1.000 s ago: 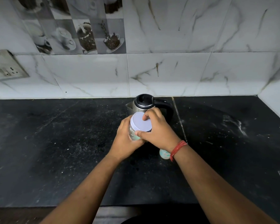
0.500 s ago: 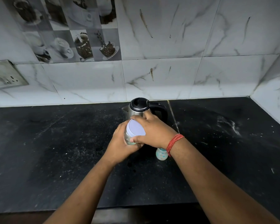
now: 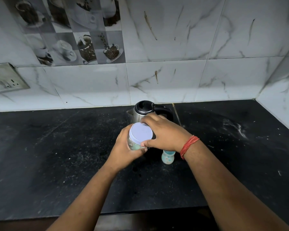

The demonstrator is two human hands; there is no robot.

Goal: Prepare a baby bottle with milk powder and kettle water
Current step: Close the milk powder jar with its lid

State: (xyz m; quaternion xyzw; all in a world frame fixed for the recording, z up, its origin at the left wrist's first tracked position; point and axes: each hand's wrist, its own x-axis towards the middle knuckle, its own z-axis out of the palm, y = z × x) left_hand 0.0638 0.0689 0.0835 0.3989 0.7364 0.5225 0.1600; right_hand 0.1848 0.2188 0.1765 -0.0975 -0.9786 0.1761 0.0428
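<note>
Twisting on, the right hand [image 3: 163, 132] has turned further around the jar's white lid [image 3: 141, 133], still seated, while the left hand [image 3: 125, 147] clamps the jar [image 3: 132, 145] above the desk [image 3: 57, 155]; baby bottle [image 3: 168, 157] and kettle [image 3: 144, 110] wait.

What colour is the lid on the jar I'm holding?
Pale lilac-white lid, plain, clearest in the head view.

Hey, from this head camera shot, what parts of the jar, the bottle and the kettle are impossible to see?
1. Jar contents: head view, the left hand wraps the body and the white lid covers the top.
2. Baby bottle top: hidden behind the right hand and wrist.
3. Kettle lower body and base: blocked by both hands.
4. Kettle water level: its lid is closed.
</note>
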